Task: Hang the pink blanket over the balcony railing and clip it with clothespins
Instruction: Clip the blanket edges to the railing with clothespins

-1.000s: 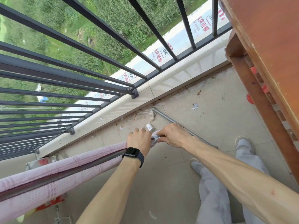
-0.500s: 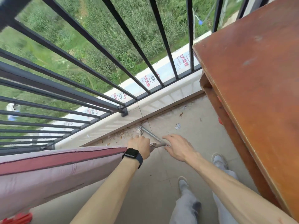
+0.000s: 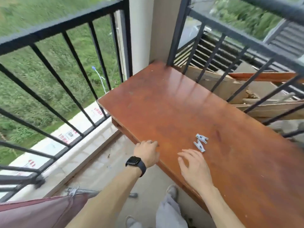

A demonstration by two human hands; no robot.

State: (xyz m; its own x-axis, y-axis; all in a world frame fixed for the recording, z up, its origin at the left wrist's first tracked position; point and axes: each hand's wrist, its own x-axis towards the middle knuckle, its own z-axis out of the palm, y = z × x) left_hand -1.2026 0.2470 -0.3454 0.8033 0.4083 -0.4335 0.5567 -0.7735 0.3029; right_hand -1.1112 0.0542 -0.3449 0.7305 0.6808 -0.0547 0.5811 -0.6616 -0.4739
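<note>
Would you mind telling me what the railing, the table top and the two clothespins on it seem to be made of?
Railing: metal, painted matt black; slender, straight and uniform.
Table top: wood or veneered board with a reddish-brown glossy varnish; it reflects the railing.
Clothespins: pale grey, plastic or metal; too blurred to settle.
</note>
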